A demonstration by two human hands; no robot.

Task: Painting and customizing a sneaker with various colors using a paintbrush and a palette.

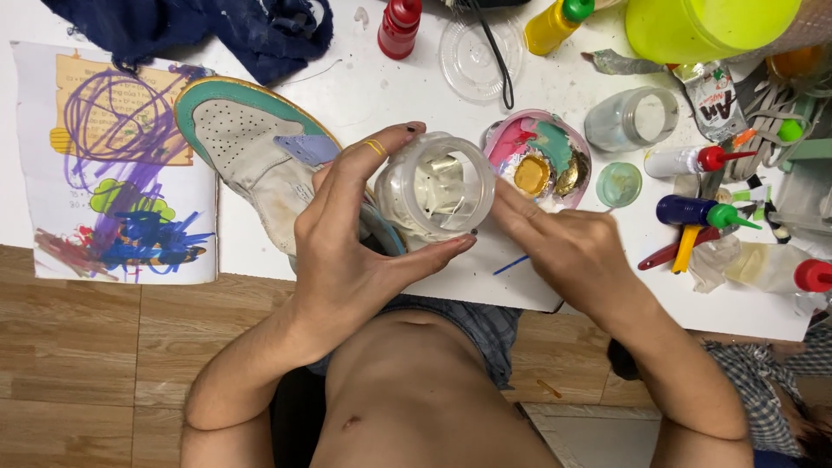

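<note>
While the left hand wraps its fingers around a clear plastic jar, the right hand lies beside it with its fingers pressed close together, their tips touching the jar's side. The jar is held just above the near edge of the white tabletop, and pale paint shows inside it. A white and green shoe lies under the left hand. Just behind the right hand sits a paint dish with pink, green and gold blobs. Little paint bottles lie to the right. A scribbled drawing lies on the far left.
</note>
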